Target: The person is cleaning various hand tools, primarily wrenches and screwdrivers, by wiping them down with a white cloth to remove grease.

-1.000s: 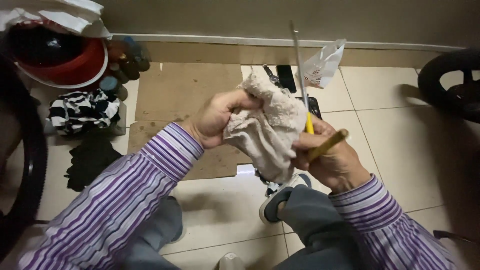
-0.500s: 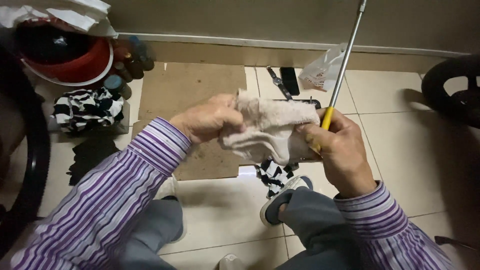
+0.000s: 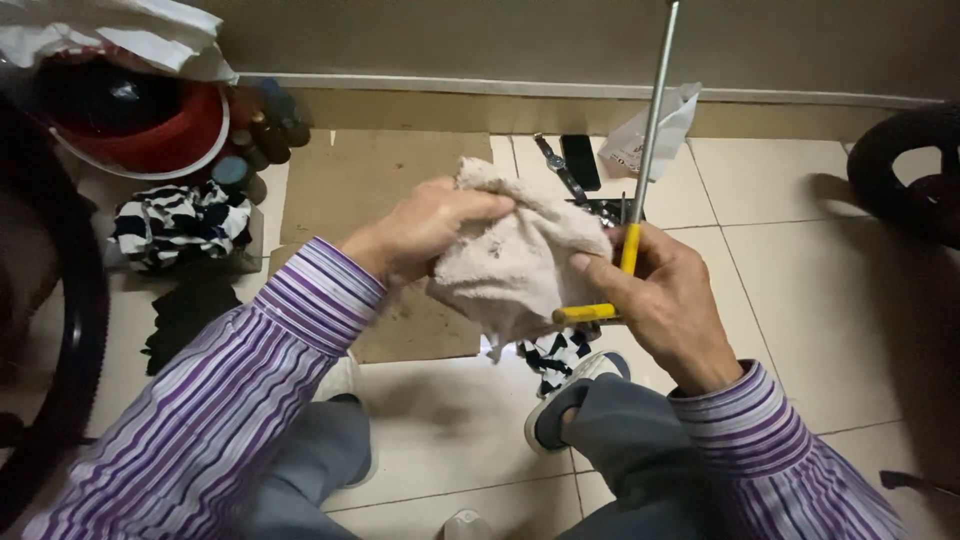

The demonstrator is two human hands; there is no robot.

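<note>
We look down on a tiled floor point(image 3: 800, 300) at the foot of a wall, where a flat sheet of brown cardboard point(image 3: 380, 180) lies with a dark tyre point(image 3: 60, 330) at the left edge and a second wheel point(image 3: 915, 180) at the right. On the left sit a red bowl-shaped tub point(image 3: 150, 140) under crumpled white plastic, a black-and-white patterned cloth point(image 3: 180, 225) and a dark rag point(image 3: 185, 315) below it. Our two arms, in purple striped sleeves, meet over the cardboard's right edge, above grey trousers and a grey slipper point(image 3: 565, 400). The left hand point(image 3: 420, 235) bunches a beige cloth point(image 3: 515, 265), its fingers curled over the top fold and pressed into the fabric. The right hand point(image 3: 670, 300) holds a long metal rod point(image 3: 655, 110) with a yellow grip point(image 3: 628, 250); its fingers are closed round the yellow part, thumb against the cloth, and the bare shaft rises up and out of the top of the frame. A short yellow piece point(image 3: 585, 313) juts sideways from under the cloth; we cannot tell whether it is joined to the rod. The cloth is pressed against the lower end of the tool beside the grip, so the wiping appears to be in progress there, and the shaft above looks untouched by it. Behind the hands lie a white plastic bag point(image 3: 660, 135), a black phone point(image 3: 580, 160) and a wristwatch point(image 3: 555, 160), small against the tiles near the wall.
</note>
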